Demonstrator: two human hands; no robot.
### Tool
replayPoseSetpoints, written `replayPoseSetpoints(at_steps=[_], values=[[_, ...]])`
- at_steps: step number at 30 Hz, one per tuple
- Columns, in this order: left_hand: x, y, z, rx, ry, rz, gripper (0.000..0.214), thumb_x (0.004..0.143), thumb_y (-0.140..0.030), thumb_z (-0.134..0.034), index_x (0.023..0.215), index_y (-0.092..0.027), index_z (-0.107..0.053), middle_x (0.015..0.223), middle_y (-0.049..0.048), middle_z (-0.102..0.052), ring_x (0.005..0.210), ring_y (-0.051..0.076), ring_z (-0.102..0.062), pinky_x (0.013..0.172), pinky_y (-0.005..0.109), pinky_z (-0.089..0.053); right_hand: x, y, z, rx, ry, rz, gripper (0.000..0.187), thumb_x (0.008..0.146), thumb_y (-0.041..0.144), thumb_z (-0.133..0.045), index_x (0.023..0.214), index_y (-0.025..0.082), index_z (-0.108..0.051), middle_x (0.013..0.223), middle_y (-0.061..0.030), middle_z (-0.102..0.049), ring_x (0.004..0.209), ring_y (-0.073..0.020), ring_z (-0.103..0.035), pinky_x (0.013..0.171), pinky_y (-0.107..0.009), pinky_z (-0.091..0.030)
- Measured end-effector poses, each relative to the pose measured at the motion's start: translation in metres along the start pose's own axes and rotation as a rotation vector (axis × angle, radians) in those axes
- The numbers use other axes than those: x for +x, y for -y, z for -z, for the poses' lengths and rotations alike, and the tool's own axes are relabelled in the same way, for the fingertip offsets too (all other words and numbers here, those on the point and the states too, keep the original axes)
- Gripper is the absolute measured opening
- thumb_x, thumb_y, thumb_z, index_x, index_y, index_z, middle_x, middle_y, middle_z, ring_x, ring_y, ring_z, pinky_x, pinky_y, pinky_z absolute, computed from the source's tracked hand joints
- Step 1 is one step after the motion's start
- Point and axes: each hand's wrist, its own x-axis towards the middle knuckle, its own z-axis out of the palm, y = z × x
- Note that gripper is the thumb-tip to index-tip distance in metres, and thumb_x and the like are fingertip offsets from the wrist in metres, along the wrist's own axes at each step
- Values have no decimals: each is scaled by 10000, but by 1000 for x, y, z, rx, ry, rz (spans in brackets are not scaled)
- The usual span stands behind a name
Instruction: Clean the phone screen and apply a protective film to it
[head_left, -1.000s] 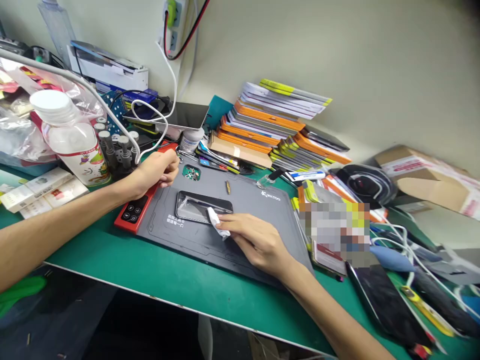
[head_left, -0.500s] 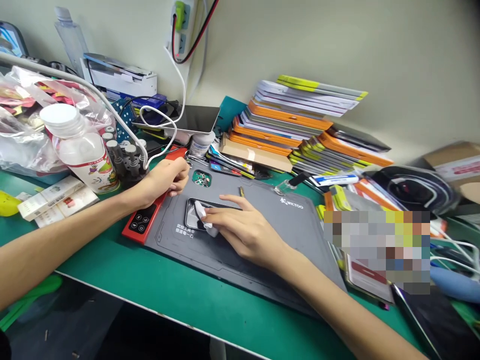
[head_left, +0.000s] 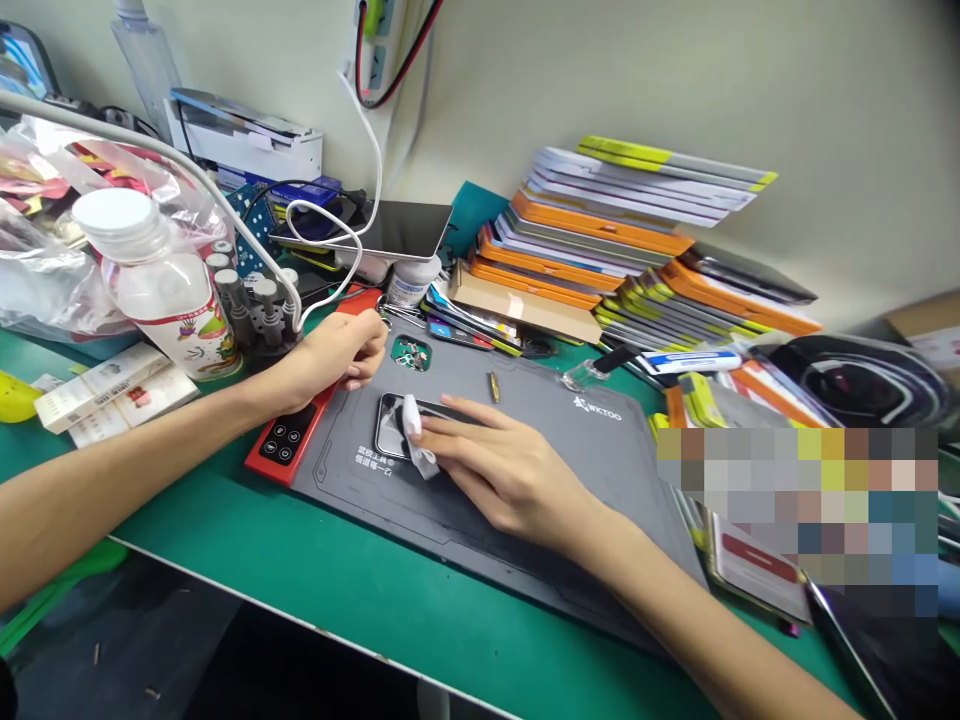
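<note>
A smartphone (head_left: 392, 425) with a dark, glossy face lies on the grey work mat (head_left: 600, 500). My right hand (head_left: 514, 470) reaches over it from the right and pinches a crumpled white wipe (head_left: 414, 425) against the phone's glass. The hand hides much of the phone's right part. My left hand (head_left: 341, 355) is curled closed above the mat's red side strip (head_left: 270, 450); whatever is inside its fingers is hidden. A small brass-coloured piece (head_left: 494, 387) lies on the mat beyond my right hand.
Small metal parts sit in the mat's round recess (head_left: 412, 353). Stacked phone-screen boxes (head_left: 600, 235) lean at the back. A plastic bottle (head_left: 169, 290), a screwdriver stand (head_left: 262, 315) and a white cable (head_left: 371, 150) are at the left. Several phones and packets crowd the right side.
My right hand has shifted slightly with the wipe across the phone, uncovering more of the brass-coloured piece. My left hand stays closed in place. The whole view has moved a little.
</note>
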Motion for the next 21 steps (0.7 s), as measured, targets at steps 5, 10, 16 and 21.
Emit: replayPoseSetpoints(at_steps=[5, 10, 16, 21], values=[[2, 2, 0, -7, 3, -12, 448, 991, -303, -557, 620, -263, -310, 538, -52, -291, 495, 79, -264, 525, 258, -348, -42, 28, 15, -30, 3, -77, 595, 1044, -23, -608, 1572, 224, -730, 1356, -83, -899, 1317, -271, -852, 1315, -526, -608], [2, 1, -1, 28, -2, -48, 416, 944, -308, -541, 603, -266, -306, 519, -43, -279, 486, 87, -262, 514, 264, -341, -44, 34, 17, -31, -1, -86, 625, 1045, -15, -640, 1633, 191, -695, 1385, -105, -885, 1332, -275, -843, 1305, -488, -613], [1, -1, -3, 32, -20, -14, 461, 1013, -302, -539, 617, -266, -306, 524, -54, -267, 491, 78, -262, 525, 244, -362, -16, 21, 4, 25, -17, -55, 688, 1072, 17, -634, 1721, 246, -624, 1454, -81, -856, 1339, -262, -841, 1308, -499, -610], [3, -1, -6, 9, -9, -10, 459, 1054, -254, -487, 632, -251, -306, 548, -55, -274, 480, 62, -275, 509, 215, -356, 11, 19, -8, -26, 57, -9, 564, 1108, 77, -666, 1660, 194, -686, 1526, -118, -808, 1406, -296, -805, 1343, -495, -584]])
